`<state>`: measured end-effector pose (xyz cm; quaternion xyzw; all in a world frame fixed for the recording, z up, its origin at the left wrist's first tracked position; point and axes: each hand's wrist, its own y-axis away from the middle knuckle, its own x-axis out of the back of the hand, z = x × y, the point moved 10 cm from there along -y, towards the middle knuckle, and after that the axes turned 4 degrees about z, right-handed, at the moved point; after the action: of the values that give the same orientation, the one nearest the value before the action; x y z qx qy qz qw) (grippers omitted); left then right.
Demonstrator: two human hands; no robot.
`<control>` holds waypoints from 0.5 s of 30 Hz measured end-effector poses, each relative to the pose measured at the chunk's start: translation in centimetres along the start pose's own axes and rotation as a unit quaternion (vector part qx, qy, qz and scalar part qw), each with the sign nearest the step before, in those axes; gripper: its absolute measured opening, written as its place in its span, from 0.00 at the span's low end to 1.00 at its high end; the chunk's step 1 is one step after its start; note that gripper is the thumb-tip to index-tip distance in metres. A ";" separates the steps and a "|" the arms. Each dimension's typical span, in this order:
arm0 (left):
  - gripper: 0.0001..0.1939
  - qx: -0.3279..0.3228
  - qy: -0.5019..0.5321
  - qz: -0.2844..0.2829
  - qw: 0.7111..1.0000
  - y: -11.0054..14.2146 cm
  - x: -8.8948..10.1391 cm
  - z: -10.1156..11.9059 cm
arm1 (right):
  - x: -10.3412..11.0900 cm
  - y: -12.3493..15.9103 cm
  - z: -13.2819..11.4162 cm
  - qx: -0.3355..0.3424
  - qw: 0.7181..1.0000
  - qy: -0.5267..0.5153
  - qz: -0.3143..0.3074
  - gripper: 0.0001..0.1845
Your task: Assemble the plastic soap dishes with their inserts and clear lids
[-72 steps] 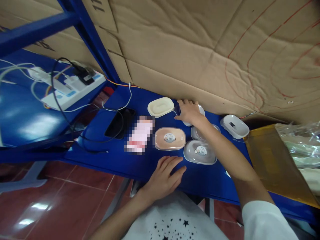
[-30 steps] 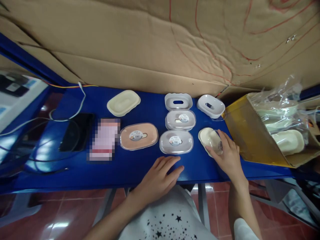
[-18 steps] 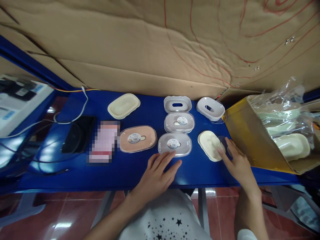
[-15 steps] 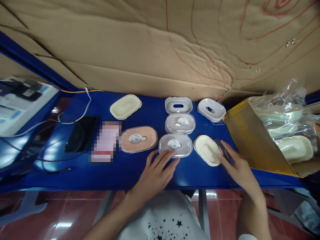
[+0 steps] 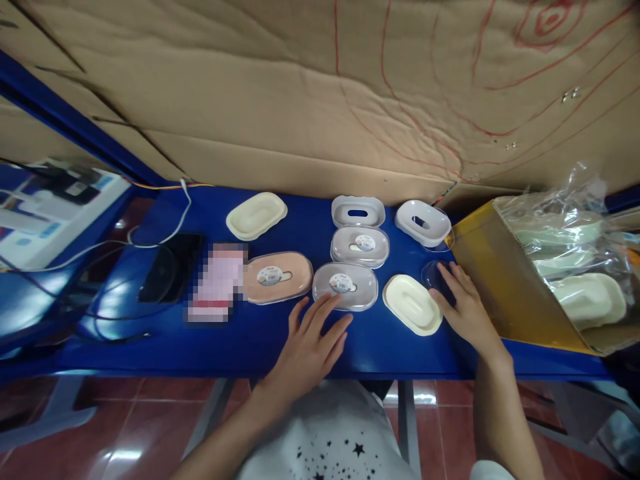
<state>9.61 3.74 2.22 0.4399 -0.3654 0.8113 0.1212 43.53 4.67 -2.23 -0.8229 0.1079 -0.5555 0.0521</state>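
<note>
My left hand [image 5: 313,337] is open, its fingertips at the near edge of a grey oval soap dish [image 5: 345,287] with a clear cover and a round label. My right hand [image 5: 463,310] has its fingers stretched out over a clear plastic lid [image 5: 431,273], which lies on the table and is partly hidden under them. Just left of that hand is a cream oval dish [image 5: 413,305]. Behind the left hand's dish sits a second covered grey soap dish [image 5: 359,246]. A covered peach soap dish [image 5: 277,277] lies to the left.
Two grey trays with slots, one [image 5: 359,212] behind the dishes and another [image 5: 423,223] to its right, stand near the cardboard wall. A cream dish [image 5: 257,216] and a pixelated phone-like object [image 5: 217,283] are at left. A cardboard box [image 5: 480,267] holds bagged dishes at right.
The clear lid in my right hand has gone from tilted to flat on the table, and the fingers have spread. My left hand has hardly moved. The view has shifted slightly.
</note>
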 end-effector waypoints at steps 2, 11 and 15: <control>0.15 -0.006 0.018 0.011 1.000 0.8 0.3 0.3 | 0.3 -0.8 -0.7 0.011 1.000 -0.011 -0.004 0.35; 0.14 -0.132 0.143 -0.054 0.979 3.2 -1.7 4.8 | 2.5 -10.1 -4.0 0.062 0.991 0.084 0.082 0.29; 0.18 -0.168 0.143 -0.080 0.972 0.6 -2.8 7.1 | 0.7 -11.8 -4.6 0.092 0.987 0.127 0.039 0.22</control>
<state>15.38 -1.27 2.09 0.3204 -0.4385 0.7807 0.3092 40.91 16.13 2.56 -0.7325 0.0935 -0.6606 0.1351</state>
